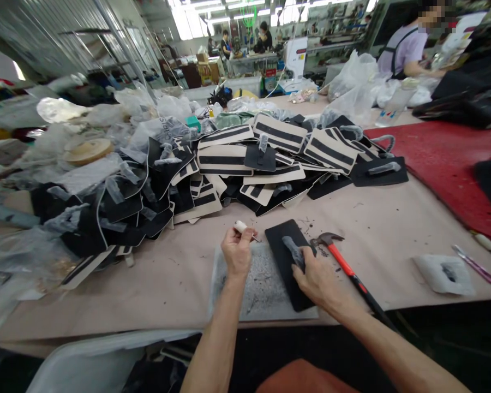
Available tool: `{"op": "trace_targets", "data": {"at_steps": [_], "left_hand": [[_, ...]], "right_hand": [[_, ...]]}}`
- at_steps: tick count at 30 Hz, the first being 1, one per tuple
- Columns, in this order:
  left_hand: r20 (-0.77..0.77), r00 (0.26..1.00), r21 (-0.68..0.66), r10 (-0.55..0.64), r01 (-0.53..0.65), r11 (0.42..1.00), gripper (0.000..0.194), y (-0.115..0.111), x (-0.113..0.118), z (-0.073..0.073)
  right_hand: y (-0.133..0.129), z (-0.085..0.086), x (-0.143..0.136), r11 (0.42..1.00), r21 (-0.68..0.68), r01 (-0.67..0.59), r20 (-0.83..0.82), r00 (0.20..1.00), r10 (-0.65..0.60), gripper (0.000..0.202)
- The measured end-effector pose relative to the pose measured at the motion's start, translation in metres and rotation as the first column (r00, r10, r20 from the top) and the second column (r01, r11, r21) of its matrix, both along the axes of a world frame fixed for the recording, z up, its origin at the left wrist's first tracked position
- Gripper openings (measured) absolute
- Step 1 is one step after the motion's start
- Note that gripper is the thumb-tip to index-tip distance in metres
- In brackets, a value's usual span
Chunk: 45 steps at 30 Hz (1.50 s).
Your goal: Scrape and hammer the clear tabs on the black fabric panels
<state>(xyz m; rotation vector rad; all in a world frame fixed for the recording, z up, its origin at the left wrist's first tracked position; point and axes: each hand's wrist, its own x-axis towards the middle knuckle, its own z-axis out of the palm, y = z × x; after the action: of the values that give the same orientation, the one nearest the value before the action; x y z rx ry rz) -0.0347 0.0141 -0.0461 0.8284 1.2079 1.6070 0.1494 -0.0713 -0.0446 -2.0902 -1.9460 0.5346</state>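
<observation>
My left hand (pixel 236 251) is closed around a small awl-like tool with a white handle (pixel 240 225) and a thin metal tip pointing right. Beneath it lies a grey, speckled board (pixel 262 284). My right hand (pixel 314 275) grips the plastic-wrapped strap (pixel 291 248) on a flat black panel (pixel 281 240). The panel rests tilted across the right part of the board. Just right of the panel is a claw hammer (pixel 343 262) with a red and black handle, its head toward the panel.
A heap of black and cream striped panels (pixel 225 158) spreads behind my hands. Clear plastic bags (pixel 139 120) pile at left. At right are a white pad (pixel 444 273), a pink cutter (pixel 474 265) and a red sheet (pixel 445 158). A plastic bin (pixel 65 363) sits below the table edge.
</observation>
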Motion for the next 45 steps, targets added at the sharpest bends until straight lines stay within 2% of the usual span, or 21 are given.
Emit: {"op": "trace_targets", "data": {"at_steps": [3,5,10,13,18,22,27,35,45], "left_hand": [[-0.033,0.995,-0.034,-0.091,0.090,0.995,0.034,-0.001,0.012,-0.013],[-0.037,0.986,-0.047,-0.166,0.164,0.985,0.033,-0.002,0.022,-0.023],[-0.051,0.953,-0.057,-0.298,0.295,0.954,0.032,0.002,0.042,-0.045],[-0.061,0.949,-0.045,-0.310,0.308,0.950,0.033,0.004,0.048,-0.056],[-0.019,0.954,-0.034,-0.299,0.299,0.954,0.038,0.003,0.049,-0.070],[0.042,0.952,-0.040,-0.305,0.306,0.951,0.041,0.001,0.045,-0.074],[-0.003,0.938,-0.045,-0.346,0.345,0.937,0.041,0.000,0.044,-0.073],[-0.089,0.927,-0.043,-0.363,0.361,0.932,0.042,-0.001,0.046,-0.069],[-0.077,0.928,-0.039,-0.365,0.363,0.931,0.037,-0.002,0.046,-0.072]], "right_hand": [[-0.020,-0.015,-0.010,0.997,-0.062,0.047,-0.206,0.977,-0.059,0.062],[-0.030,-0.024,-0.015,0.997,-0.067,0.038,-0.299,0.953,-0.057,0.068],[-0.038,-0.027,-0.022,0.995,-0.091,0.030,-0.329,0.942,-0.059,0.062],[-0.038,-0.023,-0.025,0.989,-0.146,0.026,-0.277,0.959,-0.066,0.061],[-0.034,-0.027,-0.027,0.985,-0.174,-0.007,-0.268,0.962,-0.041,0.044],[-0.032,-0.036,-0.024,0.988,-0.153,-0.038,-0.285,0.959,-0.007,0.040],[-0.035,-0.045,-0.020,0.994,-0.100,-0.050,-0.310,0.951,0.016,0.040],[-0.036,-0.040,-0.021,0.994,-0.105,-0.035,-0.314,0.950,0.001,0.038],[-0.036,-0.039,-0.021,0.992,-0.120,-0.045,-0.321,0.947,0.004,0.039]]}}
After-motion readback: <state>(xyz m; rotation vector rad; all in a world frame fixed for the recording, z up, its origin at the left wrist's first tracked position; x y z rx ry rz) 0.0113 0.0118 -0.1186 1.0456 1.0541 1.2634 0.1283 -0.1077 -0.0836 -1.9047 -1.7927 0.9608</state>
